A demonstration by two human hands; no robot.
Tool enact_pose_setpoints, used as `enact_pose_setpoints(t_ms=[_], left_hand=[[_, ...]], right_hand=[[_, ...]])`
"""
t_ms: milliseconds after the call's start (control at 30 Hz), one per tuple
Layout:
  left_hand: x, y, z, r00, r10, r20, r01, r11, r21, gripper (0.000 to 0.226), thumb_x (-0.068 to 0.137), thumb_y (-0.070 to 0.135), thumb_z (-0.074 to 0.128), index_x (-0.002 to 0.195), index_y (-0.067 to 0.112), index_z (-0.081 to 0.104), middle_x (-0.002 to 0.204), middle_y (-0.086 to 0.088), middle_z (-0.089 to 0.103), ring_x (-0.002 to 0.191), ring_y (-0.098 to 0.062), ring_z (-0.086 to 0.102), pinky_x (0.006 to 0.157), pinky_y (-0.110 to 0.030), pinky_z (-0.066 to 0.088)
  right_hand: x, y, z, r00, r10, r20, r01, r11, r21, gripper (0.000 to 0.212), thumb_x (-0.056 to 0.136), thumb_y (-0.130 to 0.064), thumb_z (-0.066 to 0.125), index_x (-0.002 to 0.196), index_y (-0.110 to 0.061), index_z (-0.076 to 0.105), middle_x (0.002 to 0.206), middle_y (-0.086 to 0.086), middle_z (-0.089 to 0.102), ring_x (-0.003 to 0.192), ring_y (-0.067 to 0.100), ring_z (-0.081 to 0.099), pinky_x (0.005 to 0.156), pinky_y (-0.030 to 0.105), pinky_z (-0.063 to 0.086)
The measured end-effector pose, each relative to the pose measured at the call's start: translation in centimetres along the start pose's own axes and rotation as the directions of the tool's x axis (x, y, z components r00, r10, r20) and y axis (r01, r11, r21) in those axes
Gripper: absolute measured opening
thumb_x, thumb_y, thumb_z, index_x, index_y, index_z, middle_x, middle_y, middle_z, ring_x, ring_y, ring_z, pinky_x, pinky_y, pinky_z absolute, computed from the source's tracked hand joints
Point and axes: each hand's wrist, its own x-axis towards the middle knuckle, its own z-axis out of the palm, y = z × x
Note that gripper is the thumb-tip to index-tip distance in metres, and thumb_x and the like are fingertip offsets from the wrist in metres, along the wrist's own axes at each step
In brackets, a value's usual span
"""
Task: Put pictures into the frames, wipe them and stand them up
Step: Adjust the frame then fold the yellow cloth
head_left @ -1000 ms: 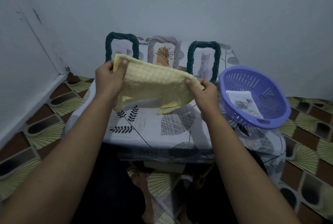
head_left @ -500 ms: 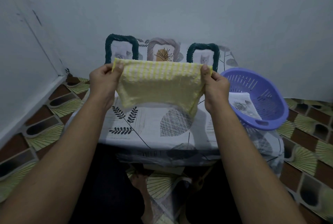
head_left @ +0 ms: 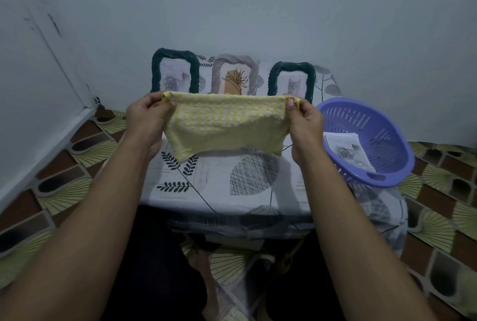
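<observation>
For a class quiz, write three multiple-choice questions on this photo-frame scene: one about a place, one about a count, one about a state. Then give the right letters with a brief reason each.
1. Where is the purple basket?
A. At the table's right side
B. On the floor at left
C. On the person's lap

2. How many frames stand at the back of the table?
A. Two
B. Three
C. Five

3. What state is the yellow cloth in?
A. Lying flat on the table
B. Stuffed in the basket
C. Held stretched in the air between the left hand and right hand

Answers:
1 A: it sits on the table beside the right hand.
2 B: two dark green and one grey stand in a row.
3 C: each hand pinches a top corner.
</observation>
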Motion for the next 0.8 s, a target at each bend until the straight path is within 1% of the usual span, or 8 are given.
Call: enact_pose_setpoints(t_ms=[133, 200, 300, 467, 567, 667, 733, 800], left_hand=[[-0.7, -0.1, 0.5, 0.997, -0.057, -0.045, 0.058, 0.998, 0.007, 0.025, 0.090, 0.006, 0.061, 0.072, 0.022, 0.065, 0.077, 0.003, 0.060, 0.078, -0.015, 0.056, 0.060, -0.027, 0.048], [-1.1, -0.2, 0.9, 0.998, -0.057, -0.039, 0.057, 0.998, -0.016, 0.021, 0.092, 0.012, 0.065, 0.073, 0.021, 0.066, 0.070, 0.006, 0.063, 0.069, -0.011, 0.058, 0.057, -0.024, 0.048], [-1.7, -0.4, 1.1, 0.999, -0.036, -0.013, 0.035, 0.997, -0.062, 0.016, 0.093, 0.023, 0.069, 0.078, 0.018, 0.067, 0.065, 0.010, 0.067, 0.061, -0.005, 0.062, 0.053, -0.021, 0.050], [-1.6, -0.9, 0.9, 0.996, 0.059, -0.068, -0.058, 0.998, 0.027, 0.015, 0.090, 0.025, 0.072, 0.078, 0.018, 0.070, 0.072, 0.009, 0.072, 0.072, -0.005, 0.067, 0.071, -0.030, 0.057], [-1.5, -1.2, 1.1, 0.969, 0.154, -0.195, -0.122, 0.979, 0.165, 0.015, 0.088, 0.031, 0.074, 0.076, 0.023, 0.070, 0.080, 0.006, 0.072, 0.075, -0.005, 0.067, 0.078, -0.030, 0.059], [-2.0, -1.4, 1.9, 0.899, 0.332, -0.286, -0.215, 0.902, 0.374, 0.023, 0.087, 0.039, 0.073, 0.076, 0.020, 0.066, 0.074, 0.008, 0.066, 0.068, -0.006, 0.062, 0.075, -0.030, 0.057], [-2.7, -1.2, 2.7, 0.839, 0.448, -0.311, -0.274, 0.839, 0.469, 0.025, 0.087, 0.039, 0.072, 0.077, 0.017, 0.065, 0.069, 0.013, 0.060, 0.062, -0.001, 0.056, 0.072, -0.027, 0.053], [-3.3, -0.9, 3.4, 0.799, 0.524, -0.295, -0.327, 0.790, 0.519, 0.027, 0.087, 0.040, 0.070, 0.077, 0.016, 0.065, 0.068, 0.013, 0.059, 0.061, -0.001, 0.055, 0.069, -0.025, 0.050]], right_hand=[[-0.2, 0.2, 0.1, 1.000, 0.006, -0.019, -0.005, 0.999, 0.036, 0.016, 0.100, -0.018, 0.059, 0.109, -0.015, 0.072, 0.097, 0.000, 0.071, 0.092, 0.009, 0.064, 0.092, 0.038, 0.055], [-0.2, 0.3, 0.0, 0.999, 0.034, -0.027, -0.032, 0.998, 0.059, 0.016, 0.100, -0.018, 0.059, 0.109, -0.015, 0.072, 0.097, 0.002, 0.072, 0.091, 0.013, 0.065, 0.085, 0.038, 0.058], [-0.1, 0.5, -0.2, 0.996, 0.053, -0.071, -0.047, 0.995, 0.082, 0.017, 0.100, -0.017, 0.059, 0.110, -0.010, 0.071, 0.091, 0.001, 0.070, 0.081, 0.011, 0.064, 0.072, 0.029, 0.056], [0.1, 0.6, -0.8, 0.990, 0.089, -0.113, -0.085, 0.996, 0.041, 0.018, 0.099, -0.021, 0.061, 0.106, -0.010, 0.073, 0.092, 0.002, 0.072, 0.086, 0.015, 0.065, 0.082, 0.038, 0.056], [-0.2, 0.6, -0.6, 0.990, 0.058, -0.125, -0.059, 0.998, -0.004, 0.013, 0.098, -0.020, 0.063, 0.094, -0.016, 0.075, 0.085, -0.002, 0.072, 0.080, 0.009, 0.064, 0.083, 0.037, 0.057], [-0.6, 0.7, -0.1, 0.994, 0.018, -0.110, -0.025, 0.998, -0.055, 0.013, 0.097, -0.021, 0.064, 0.090, -0.020, 0.075, 0.077, -0.012, 0.070, 0.071, -0.002, 0.061, 0.073, 0.024, 0.052], [-1.0, 0.7, 0.4, 0.997, 0.006, -0.075, -0.013, 0.996, -0.089, 0.014, 0.096, -0.022, 0.066, 0.085, -0.024, 0.075, 0.074, -0.016, 0.071, 0.069, -0.005, 0.061, 0.071, 0.019, 0.050], [-1.4, 0.4, 1.0, 0.999, -0.013, -0.041, 0.007, 0.991, -0.136, 0.016, 0.094, -0.023, 0.068, 0.080, -0.026, 0.075, 0.075, -0.015, 0.072, 0.072, -0.001, 0.062, 0.074, 0.022, 0.052]])
